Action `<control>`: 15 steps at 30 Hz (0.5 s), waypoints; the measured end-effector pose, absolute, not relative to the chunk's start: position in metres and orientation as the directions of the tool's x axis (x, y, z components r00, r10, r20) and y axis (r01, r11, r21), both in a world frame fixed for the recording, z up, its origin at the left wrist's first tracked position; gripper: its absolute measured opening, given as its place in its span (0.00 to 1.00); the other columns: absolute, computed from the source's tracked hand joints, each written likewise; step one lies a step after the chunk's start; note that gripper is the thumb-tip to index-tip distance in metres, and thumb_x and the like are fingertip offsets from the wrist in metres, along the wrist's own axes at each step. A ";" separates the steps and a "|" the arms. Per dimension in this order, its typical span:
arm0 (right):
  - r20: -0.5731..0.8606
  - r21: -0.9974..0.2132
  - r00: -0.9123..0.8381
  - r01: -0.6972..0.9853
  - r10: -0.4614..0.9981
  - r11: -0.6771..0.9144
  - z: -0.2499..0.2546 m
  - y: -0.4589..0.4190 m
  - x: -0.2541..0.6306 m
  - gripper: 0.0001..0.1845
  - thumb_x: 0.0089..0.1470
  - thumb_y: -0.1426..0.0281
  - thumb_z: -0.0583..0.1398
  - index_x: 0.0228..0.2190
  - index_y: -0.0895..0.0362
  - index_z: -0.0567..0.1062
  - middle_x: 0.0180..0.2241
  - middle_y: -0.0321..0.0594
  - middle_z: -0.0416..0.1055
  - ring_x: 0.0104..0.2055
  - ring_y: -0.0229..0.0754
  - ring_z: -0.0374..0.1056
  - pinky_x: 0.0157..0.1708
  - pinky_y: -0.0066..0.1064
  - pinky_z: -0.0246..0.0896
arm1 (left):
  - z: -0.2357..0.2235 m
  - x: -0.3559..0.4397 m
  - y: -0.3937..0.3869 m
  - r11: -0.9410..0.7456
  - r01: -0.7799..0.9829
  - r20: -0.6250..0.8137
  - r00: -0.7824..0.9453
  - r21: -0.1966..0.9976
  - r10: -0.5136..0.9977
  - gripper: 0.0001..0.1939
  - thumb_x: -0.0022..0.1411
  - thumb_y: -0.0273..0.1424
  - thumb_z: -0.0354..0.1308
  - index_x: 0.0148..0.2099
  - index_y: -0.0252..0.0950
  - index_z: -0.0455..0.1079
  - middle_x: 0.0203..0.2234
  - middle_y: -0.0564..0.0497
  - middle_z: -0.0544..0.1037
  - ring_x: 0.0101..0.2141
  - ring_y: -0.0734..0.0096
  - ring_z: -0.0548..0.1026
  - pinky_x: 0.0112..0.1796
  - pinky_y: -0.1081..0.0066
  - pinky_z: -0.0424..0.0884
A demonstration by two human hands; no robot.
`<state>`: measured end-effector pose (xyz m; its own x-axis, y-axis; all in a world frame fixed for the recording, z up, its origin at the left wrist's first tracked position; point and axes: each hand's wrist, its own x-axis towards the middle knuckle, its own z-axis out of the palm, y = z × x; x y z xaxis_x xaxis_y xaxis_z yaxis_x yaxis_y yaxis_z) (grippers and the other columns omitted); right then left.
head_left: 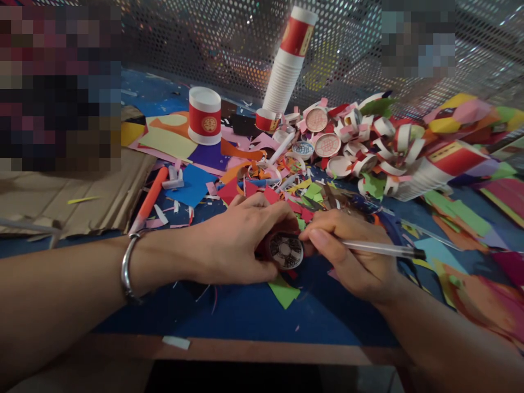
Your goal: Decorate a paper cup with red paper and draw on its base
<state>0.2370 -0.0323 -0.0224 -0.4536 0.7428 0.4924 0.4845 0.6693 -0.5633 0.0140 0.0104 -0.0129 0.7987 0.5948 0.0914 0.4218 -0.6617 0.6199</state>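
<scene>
My left hand [237, 240] is wrapped round a small red paper cup [285, 251] lying on its side, its patterned round bottom facing me. My right hand [347, 254] is closed on a clear pen [380, 249], whose tip end sits against the cup's bottom rim. A silver bangle [127, 267] circles my left wrist. Both hands rest on the blue table top [245, 314] among coloured paper scraps.
A tall stack of red-and-white cups [289, 60] leans at the back, with a single upturned cup [204, 115] to its left. Cut cup bottoms and curled strips [368, 144] pile up at right. An orange cutter [149, 199] and cardboard [61, 199] lie at left.
</scene>
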 end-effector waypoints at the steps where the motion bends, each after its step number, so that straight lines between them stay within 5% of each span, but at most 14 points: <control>1: 0.498 -0.561 -0.453 0.482 0.740 0.673 -0.022 -0.032 0.237 0.09 0.66 0.75 0.57 0.33 0.56 0.74 0.27 0.34 0.72 0.28 0.35 0.68 0.30 0.32 0.61 | -0.013 0.014 0.010 -0.661 0.425 0.088 0.799 0.619 0.595 0.24 0.51 0.30 0.64 0.52 0.35 0.68 0.41 0.49 0.74 0.45 0.57 0.68 0.44 0.63 0.67; 15: 0.477 -0.586 -0.460 0.469 0.749 0.661 -0.024 -0.034 0.240 0.10 0.66 0.75 0.56 0.32 0.56 0.74 0.26 0.33 0.70 0.29 0.35 0.67 0.31 0.33 0.60 | -0.011 0.014 0.010 -0.644 0.432 0.060 0.801 0.632 0.596 0.24 0.53 0.32 0.64 0.52 0.36 0.68 0.43 0.47 0.75 0.47 0.55 0.69 0.44 0.62 0.67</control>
